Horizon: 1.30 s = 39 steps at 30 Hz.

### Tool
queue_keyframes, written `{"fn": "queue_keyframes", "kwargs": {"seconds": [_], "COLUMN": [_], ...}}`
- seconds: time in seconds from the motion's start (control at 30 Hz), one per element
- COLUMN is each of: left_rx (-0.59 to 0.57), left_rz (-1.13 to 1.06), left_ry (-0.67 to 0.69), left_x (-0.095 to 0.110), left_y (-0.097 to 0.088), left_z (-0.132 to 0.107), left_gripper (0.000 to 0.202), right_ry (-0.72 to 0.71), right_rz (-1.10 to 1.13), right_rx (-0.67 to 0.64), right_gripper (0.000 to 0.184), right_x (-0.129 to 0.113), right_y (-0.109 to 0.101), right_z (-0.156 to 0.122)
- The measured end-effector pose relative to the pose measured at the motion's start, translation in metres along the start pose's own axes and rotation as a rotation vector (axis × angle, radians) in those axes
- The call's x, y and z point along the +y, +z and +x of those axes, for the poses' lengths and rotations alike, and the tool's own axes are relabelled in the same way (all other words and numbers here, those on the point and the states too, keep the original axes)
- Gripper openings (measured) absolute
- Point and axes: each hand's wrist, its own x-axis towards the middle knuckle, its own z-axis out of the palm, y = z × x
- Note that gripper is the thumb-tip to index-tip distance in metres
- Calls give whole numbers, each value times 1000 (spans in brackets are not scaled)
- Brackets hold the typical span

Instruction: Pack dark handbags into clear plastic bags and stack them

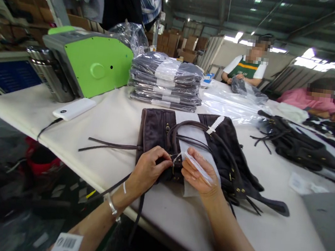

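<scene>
A dark brown suede handbag [157,128] lies flat on the white table [109,122] in front of me, handles and thin straps spread over it, with a white paper strip across its middle. My left hand [149,170] is closed in a pinch on a small metal ring or string at the bag's near edge. My right hand [199,174] pinches a small white tag [197,165] just right of that spot. The two hands nearly touch over the bag's hardware.
A green and grey machine [92,63] and a white power bank [74,108] sit at far left. A stack of bagged dark items [166,82] stands behind the handbag. More dark bags [296,143] lie right. Two other people work at the far end.
</scene>
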Motion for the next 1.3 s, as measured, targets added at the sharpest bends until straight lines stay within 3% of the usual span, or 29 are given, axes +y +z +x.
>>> {"fn": "queue_keyframes", "kwargs": {"seconds": [0.13, 0.23, 0.3, 0.4, 0.47, 0.63, 0.7, 0.87, 1.07, 1.2, 1.3], "left_rx": [172, 228, 251, 282, 298, 248, 196, 128, 17, -52, -73], "left_rz": [-149, -290, -417, -562, -616, -711, -722, -712, -408, -157, -65], "left_ry": [-42, -128, -198, -238, -220, -151, -123, -62, 64, 238, 374], "left_x": [-12, -14, -13, -10, -9, -7, -5, -2, -7, -4, -4], "left_y": [6, 8, 8, 6, 5, 1, 0, 2, -1, -4, -2], "left_z": [-14, -18, -17, -14, -15, -21, -23, -25, -29, -29, -28], "left_gripper": [12, 15, 17, 19, 19, 18, 18, 19, 12, 23, 29], "right_ry": [95, 279, 310, 98, -90, -268, -326, -516, -184, -170, -84], "right_rz": [-258, -665, -1002, -1389, -1477, -1522, -1579, -1375, -815, -468, -442], "right_rx": [27, -41, -29, 97, 192, 204, 243, 311, 439, 353, 297], "right_gripper": [38, 44, 41, 33, 30, 16, 21, 6, 23, 30, 30], "right_x": [-6, -21, -33, -47, -46, -13, 5, 24, 20, 21, 22], "right_y": [-5, -2, 5, 22, 37, 63, 65, 57, 32, 22, 21], "right_z": [-22, -41, -52, -63, -64, -50, -44, -45, -62, -73, -80]}}
